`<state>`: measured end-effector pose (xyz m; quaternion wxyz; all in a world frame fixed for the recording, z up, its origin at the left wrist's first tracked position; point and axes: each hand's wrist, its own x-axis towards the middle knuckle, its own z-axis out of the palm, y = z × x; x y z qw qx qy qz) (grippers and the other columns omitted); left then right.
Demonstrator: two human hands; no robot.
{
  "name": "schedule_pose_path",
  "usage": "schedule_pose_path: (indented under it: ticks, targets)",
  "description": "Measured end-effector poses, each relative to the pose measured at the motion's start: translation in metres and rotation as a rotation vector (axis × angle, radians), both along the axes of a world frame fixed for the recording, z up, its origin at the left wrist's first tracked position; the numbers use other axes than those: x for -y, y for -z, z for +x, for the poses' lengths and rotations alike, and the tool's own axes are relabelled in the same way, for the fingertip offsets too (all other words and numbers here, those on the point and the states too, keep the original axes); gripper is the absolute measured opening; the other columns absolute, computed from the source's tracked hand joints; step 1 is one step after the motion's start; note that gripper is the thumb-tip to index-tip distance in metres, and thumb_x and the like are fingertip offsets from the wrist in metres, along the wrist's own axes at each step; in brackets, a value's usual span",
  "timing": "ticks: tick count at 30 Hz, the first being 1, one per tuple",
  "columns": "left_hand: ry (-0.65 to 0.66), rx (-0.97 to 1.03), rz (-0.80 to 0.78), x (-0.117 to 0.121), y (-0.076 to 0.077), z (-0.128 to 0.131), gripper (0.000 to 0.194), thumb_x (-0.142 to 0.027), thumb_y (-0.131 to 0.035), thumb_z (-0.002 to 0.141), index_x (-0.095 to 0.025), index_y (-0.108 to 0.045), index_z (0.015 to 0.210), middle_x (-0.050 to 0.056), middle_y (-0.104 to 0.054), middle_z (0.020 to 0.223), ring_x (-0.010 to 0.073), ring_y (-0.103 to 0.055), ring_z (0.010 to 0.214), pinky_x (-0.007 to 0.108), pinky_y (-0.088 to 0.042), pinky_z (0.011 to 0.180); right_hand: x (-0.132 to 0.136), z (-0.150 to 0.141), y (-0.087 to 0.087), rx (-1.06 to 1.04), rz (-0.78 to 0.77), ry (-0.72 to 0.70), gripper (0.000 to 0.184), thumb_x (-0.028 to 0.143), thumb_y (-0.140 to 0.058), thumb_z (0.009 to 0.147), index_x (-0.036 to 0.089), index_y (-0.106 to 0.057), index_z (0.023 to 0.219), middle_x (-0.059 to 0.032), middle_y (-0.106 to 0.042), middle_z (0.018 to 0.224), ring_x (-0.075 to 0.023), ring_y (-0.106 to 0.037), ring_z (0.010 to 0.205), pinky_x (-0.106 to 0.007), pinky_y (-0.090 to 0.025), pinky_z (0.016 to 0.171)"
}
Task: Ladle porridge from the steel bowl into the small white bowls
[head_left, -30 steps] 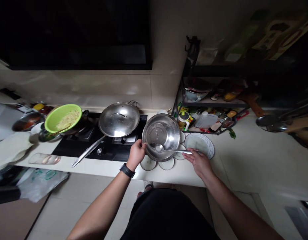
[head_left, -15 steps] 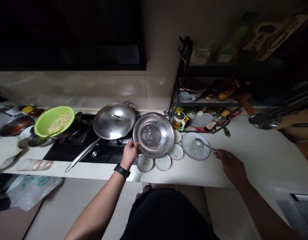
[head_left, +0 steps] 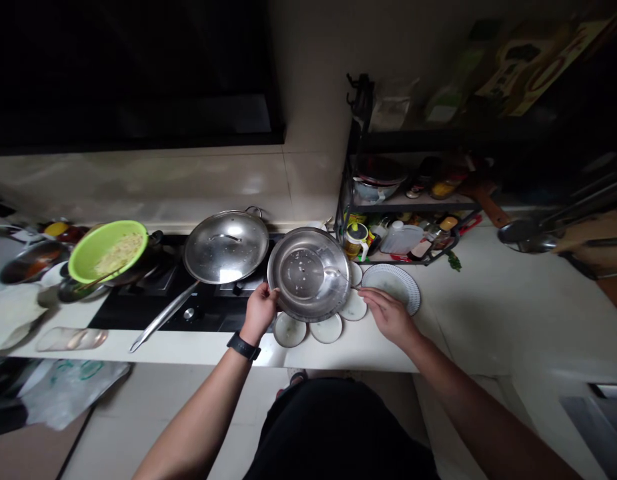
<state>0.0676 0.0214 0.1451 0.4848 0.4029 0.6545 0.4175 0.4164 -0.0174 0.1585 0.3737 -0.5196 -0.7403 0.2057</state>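
A shiny metal bowl (head_left: pixel 313 305) is gripped by the left hand (head_left: pixel 261 312) at its near left edge, with the fingers closed on the rim. A black watch (head_left: pixel 244 345) is worn on that wrist. White specks can be seen at the bottom of the bowl. It is held in front of the body, just right of the stove (head_left: pixel 205 315) — whether the counter (head_left: pixel 478 300) is touched by it cannot be told.

A spoon (head_left: pixel 332 273) is gripped by the thin end of its handle in the right hand (head_left: pixel 392 321). Its round end is held inside the bowl, on the right side.

Small round dishes (head_left: pixel 327 340) are set close around the bowl's near and right sides, and partly hidden by it. A bigger plate with a striped rim (head_left: pixel 416 293) is placed just past the right hand.

On the stove, a pan (head_left: pixel 164 318) is covered by a round metal lid (head_left: pixel 225 250). Farther left, pale food (head_left: pixel 121 253) is held in a bright green bowl (head_left: pixel 82 259).
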Motion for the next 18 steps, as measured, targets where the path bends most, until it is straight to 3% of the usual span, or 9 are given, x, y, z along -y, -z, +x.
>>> schedule_pose_path:
  ticks: [3, 5, 9, 12, 15, 18]
  targets:
    - [0.015, -0.018, 0.012, 0.002, -0.001, -0.001, 0.037, -0.052, -0.075, 0.078, -0.024, -0.051, 0.077, -0.004, -0.058, 0.067, 0.0162, -0.058, 0.060, 0.030, -0.057, 0.059, -0.013, -0.018, 0.010, -0.072, -0.029, -0.024, 0.031, 0.039, -0.052, 0.105, 0.027, -0.080, 0.111, -0.0092, -0.082, 0.118, -0.0280, -0.079, 0.112, -0.045, -0.064, 0.101]
    - [0.007, -0.068, 0.025, 0.003, 0.000, -0.003, 0.035, -0.050, -0.075, 0.079, -0.025, -0.051, 0.075, -0.004, -0.057, 0.065, 0.0168, -0.058, 0.061, 0.029, -0.055, 0.059, -0.012, -0.025, 0.017, -0.168, -0.125, 0.031, 0.032, 0.048, -0.055, 0.104, 0.027, -0.079, 0.109, -0.0101, -0.084, 0.109, -0.0294, -0.081, 0.104, -0.046, -0.065, 0.096]
    - [-0.024, -0.150, 0.042, 0.002, 0.005, -0.009, 0.032, -0.046, -0.075, 0.081, -0.025, -0.052, 0.074, -0.004, -0.056, 0.062, 0.0180, -0.059, 0.063, 0.029, -0.053, 0.061, -0.008, -0.033, 0.030, -0.570, -0.443, 0.248, 0.049, 0.069, -0.064, 0.095, 0.022, -0.074, 0.105, -0.0105, -0.083, 0.084, -0.0323, -0.083, 0.081, -0.049, -0.069, 0.080]
    - [-0.040, -0.092, 0.019, 0.002, 0.011, -0.012, 0.031, -0.047, -0.075, 0.080, -0.025, -0.054, 0.076, -0.003, -0.058, 0.064, 0.0189, -0.061, 0.065, 0.030, -0.054, 0.062, -0.011, -0.035, 0.034, -0.853, -0.595, 0.351, 0.050, 0.068, -0.081, 0.081, 0.020, -0.072, 0.093, -0.0109, -0.082, 0.082, -0.0343, -0.083, 0.078, -0.050, -0.070, 0.075]
    - [-0.062, 0.022, -0.025, 0.001, 0.018, -0.013, 0.033, -0.050, -0.075, 0.079, -0.024, -0.055, 0.080, -0.003, -0.060, 0.066, 0.0184, -0.062, 0.064, 0.031, -0.055, 0.061, -0.013, -0.027, 0.033, -0.987, -0.627, 0.383, 0.046, 0.062, -0.091, 0.070, 0.022, -0.072, 0.083, -0.0108, -0.082, 0.084, -0.0346, -0.083, 0.078, -0.050, -0.071, 0.074]
    - [-0.111, 0.118, -0.065, -0.001, 0.029, -0.015, 0.034, -0.049, -0.075, 0.075, -0.023, -0.055, 0.084, -0.004, -0.060, 0.066, 0.0160, -0.060, 0.061, 0.031, -0.055, 0.060, -0.005, -0.006, 0.026, -0.994, -0.561, 0.397, 0.044, 0.060, -0.092, 0.070, 0.022, -0.073, 0.081, -0.0103, -0.083, 0.084, -0.0344, -0.083, 0.077, -0.051, -0.071, 0.074]
